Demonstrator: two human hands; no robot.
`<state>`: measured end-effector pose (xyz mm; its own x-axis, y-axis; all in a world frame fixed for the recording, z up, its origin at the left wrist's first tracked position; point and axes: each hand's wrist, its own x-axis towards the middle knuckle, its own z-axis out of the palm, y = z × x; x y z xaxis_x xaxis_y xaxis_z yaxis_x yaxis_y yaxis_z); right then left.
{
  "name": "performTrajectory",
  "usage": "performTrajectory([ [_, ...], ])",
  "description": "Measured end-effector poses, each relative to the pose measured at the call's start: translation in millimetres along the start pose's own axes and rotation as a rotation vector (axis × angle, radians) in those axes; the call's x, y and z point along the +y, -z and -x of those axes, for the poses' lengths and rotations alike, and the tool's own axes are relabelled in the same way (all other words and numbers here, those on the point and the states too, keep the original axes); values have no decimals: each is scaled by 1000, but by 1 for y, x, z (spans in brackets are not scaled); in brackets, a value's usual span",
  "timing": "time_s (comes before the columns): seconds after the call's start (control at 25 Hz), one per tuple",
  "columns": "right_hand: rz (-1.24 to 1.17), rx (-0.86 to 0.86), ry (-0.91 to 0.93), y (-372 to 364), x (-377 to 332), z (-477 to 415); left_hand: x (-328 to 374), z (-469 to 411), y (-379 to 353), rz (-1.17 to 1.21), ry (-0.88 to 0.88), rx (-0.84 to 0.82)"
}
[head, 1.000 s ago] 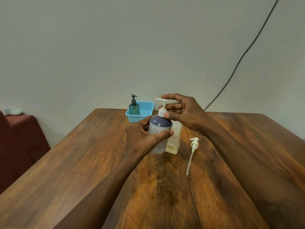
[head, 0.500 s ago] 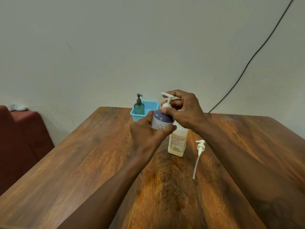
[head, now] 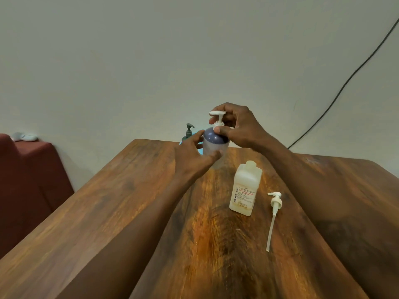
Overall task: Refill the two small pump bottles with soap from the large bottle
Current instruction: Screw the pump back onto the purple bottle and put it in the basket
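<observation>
My left hand grips the body of a small pump bottle with a purple shoulder, held above the far middle of the table. My right hand pinches the collar of its white pump head. The large square bottle stands uncapped on the wooden table, nearer to me and to the right. Its loose white pump with a long tube lies flat just to its right. A small green pump bottle stands behind my left hand.
A blue basket is almost wholly hidden behind my left hand and the held bottle; only a sliver shows beside the green bottle. A dark red seat stands left of the table. A black cable runs down the wall at the right.
Both hands have carried the purple-topped bottle up and away from the large bottle, which now stands apart and fully visible. My right hand still holds the pump collar.
</observation>
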<state>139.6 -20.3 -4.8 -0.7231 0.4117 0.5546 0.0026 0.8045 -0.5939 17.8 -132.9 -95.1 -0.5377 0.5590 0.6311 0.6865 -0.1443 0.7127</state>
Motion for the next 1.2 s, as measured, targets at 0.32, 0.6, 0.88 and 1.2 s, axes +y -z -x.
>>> performTrajectory([
  [0.32, -45, -45, 21, -14, 45, -69, -32, -81, -9, -142, 34, 6],
  [0.6, 139, 165, 13, -44, 84, -100, -71, -100, -40, -135, 83, 80],
  [0.88, 128, 172, -47, -61, 116, -116, -93, -111, -59, -161, 139, 90],
  [1.2, 222, -18, -148, -65, 140, -122, -114, -104, -58, -193, 140, 12],
])
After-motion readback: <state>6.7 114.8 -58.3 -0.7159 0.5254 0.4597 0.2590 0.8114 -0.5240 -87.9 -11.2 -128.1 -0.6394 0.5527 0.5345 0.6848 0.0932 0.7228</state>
